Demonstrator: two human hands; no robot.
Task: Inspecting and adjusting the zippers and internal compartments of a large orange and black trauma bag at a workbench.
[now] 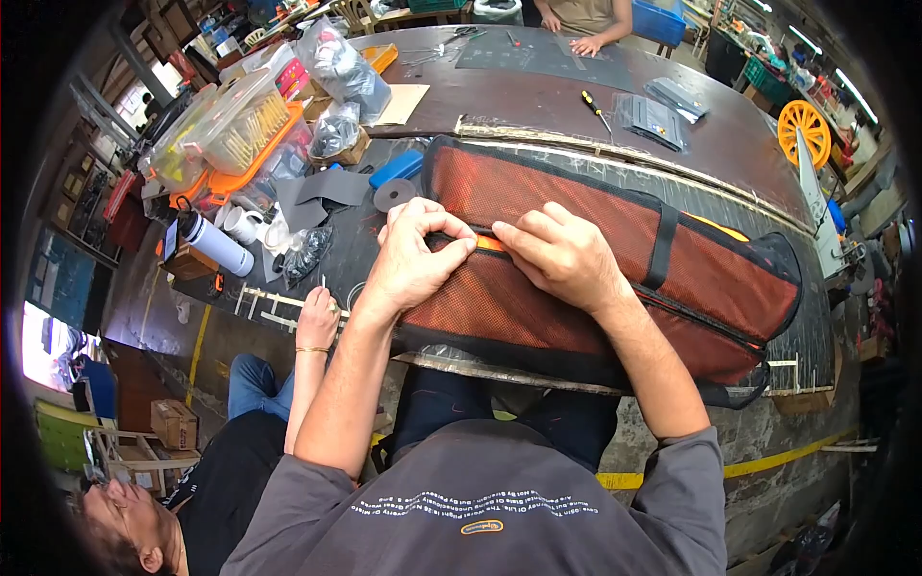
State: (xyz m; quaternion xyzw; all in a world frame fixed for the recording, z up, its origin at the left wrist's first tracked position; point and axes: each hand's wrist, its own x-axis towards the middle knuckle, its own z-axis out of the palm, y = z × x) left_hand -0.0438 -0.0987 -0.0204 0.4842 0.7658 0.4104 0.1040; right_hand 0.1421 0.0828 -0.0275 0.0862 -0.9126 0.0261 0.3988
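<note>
A long bag of red-orange mesh with black trim (576, 187) lies across the table in front of me. A black zipper (706, 322) runs along it, and a bright orange patch (491, 243) shows between my hands at its left part. My left hand (419, 252) is closed in a pinch, thumb and forefinger on the zipper edge just left of the patch. On the other side, my right hand (562, 252) is also closed, its fingertips pinching the zipper edge. Whether either hand has the zipper's slider is hidden by the fingers. A black strap (663, 248) crosses the bag right of my hands.
At left stand a white bottle (216, 243), mugs (240, 226), clear plastic tubs (235, 130) and bagged parts. A screwdriver (595, 110) lies beyond the bag. Another person's hand (318, 317) rests near the table edge at left; a co-worker's hands (584, 44) are across the table.
</note>
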